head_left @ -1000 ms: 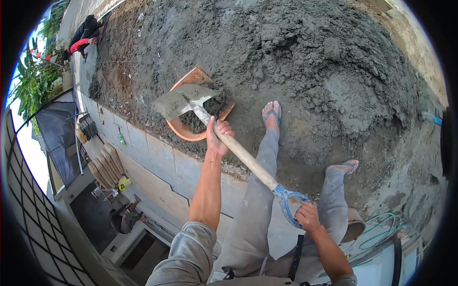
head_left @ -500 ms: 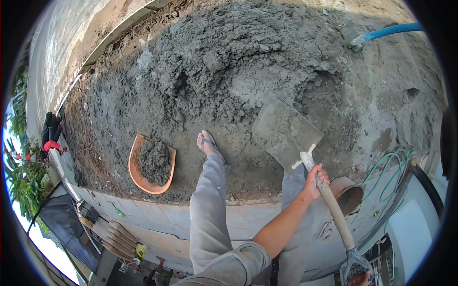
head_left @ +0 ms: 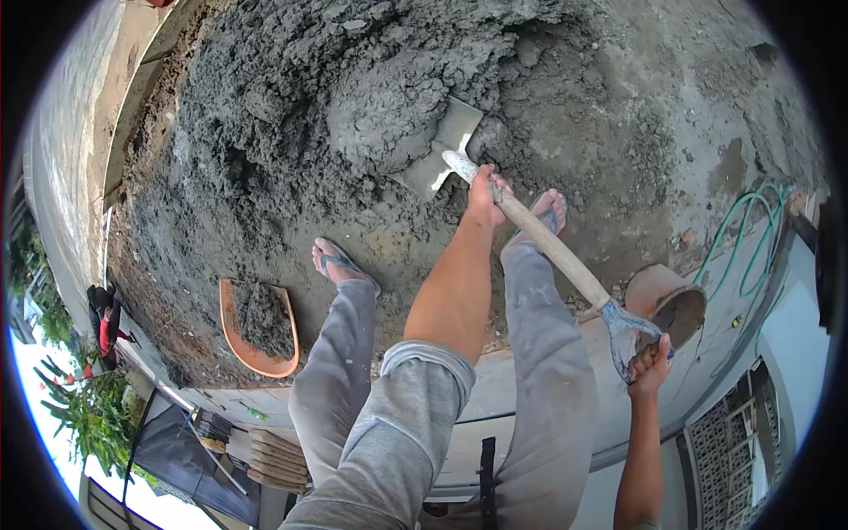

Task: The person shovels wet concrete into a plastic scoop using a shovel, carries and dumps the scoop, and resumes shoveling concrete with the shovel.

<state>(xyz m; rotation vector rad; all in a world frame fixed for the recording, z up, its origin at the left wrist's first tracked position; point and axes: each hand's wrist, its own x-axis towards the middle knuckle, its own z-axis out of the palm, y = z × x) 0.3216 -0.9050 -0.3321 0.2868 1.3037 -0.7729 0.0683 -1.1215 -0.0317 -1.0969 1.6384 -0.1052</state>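
Ground: wet grey mortar (head_left: pixel 380 115) lies heaped outdoors in front of your feet, lumpy and dark, with smoother smears around your flip-flops (head_left: pixel 340 261).
Shovel (head_left: pixel 565 262): slants between your hands, its blade (head_left: pixel 461 125) against the near side of the heap; how deep it sits, you cannot tell from here.
Left hand (head_left: pixel 485 196): your fingers wrap closed around the wooden shaft just behind the blade, probably to steer it and bear weight.
Right hand (head_left: pixel 650 365): your fingers close on the blue D-grip (head_left: pixel 621 349), likely for push and twist from the end.
Stance: feet apart, presumably for balance.
Orange scoop-shaped container (head_left: pixel 234 340): holds mortar beside your left leg, perhaps kept within the shovel's reach.
Round bucket (head_left: pixel 647 287): stands near your right hand.
Yard: green hose (head_left: pixel 774 212) loops at right; another person (head_left: pixel 106 327) is far left, near plants.
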